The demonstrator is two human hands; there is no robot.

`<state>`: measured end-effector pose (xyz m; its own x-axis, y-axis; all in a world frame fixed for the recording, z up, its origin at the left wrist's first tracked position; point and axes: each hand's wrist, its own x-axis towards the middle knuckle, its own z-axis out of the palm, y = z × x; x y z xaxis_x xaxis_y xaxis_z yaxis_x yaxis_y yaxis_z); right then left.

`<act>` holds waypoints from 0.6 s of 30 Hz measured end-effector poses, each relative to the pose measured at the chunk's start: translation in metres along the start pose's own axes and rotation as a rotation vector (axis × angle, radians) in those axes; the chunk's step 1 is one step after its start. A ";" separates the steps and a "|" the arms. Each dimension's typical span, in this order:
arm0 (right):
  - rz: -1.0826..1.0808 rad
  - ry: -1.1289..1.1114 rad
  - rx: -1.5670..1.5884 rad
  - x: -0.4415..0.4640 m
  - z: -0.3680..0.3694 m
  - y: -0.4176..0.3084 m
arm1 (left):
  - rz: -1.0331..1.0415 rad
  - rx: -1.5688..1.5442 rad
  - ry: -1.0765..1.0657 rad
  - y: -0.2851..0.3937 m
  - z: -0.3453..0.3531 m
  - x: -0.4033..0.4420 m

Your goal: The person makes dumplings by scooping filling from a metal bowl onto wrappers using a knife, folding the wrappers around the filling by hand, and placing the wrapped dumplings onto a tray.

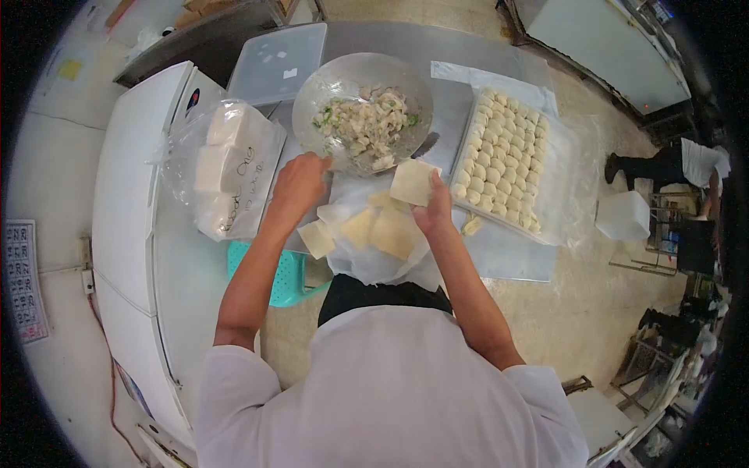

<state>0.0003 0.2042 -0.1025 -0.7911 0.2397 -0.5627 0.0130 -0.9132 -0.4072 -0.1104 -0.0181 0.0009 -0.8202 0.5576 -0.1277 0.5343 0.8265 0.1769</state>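
Head view: right hand [435,209] pinches a square wrapper [410,182]; left hand [299,186] is near the bowl [310,90], grip indeterminable. Dough pieces [503,156] fill rows in the tray [488,215].

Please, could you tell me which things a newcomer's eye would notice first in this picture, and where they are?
Probably the many small pale dumplings, packed closely in a tray on the right of the table. Next would be the large bowl at the middle, with chunky filling and green bits. Just below its right side, the right hand holds a thin square sheet of dough.
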 end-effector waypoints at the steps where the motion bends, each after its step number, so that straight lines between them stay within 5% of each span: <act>1: 0.002 0.034 0.007 0.002 -0.001 0.002 | 0.042 -0.027 0.003 0.002 0.008 -0.001; 6: 0.027 0.088 0.031 0.000 0.002 0.003 | 0.163 -0.174 -0.065 0.016 -0.001 -0.007; 15: 0.114 0.121 0.089 -0.021 0.023 -0.010 | 0.054 -0.555 -0.078 0.050 0.019 -0.029; 18: 0.139 0.124 0.048 -0.034 0.030 -0.018 | 0.156 -0.445 0.232 0.073 0.035 -0.056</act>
<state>0.0091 0.2026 -0.0543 -0.7021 0.1460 -0.6969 0.0858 -0.9543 -0.2864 -0.0183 0.0133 -0.0129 -0.7887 0.5977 0.1441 0.5566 0.5946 0.5802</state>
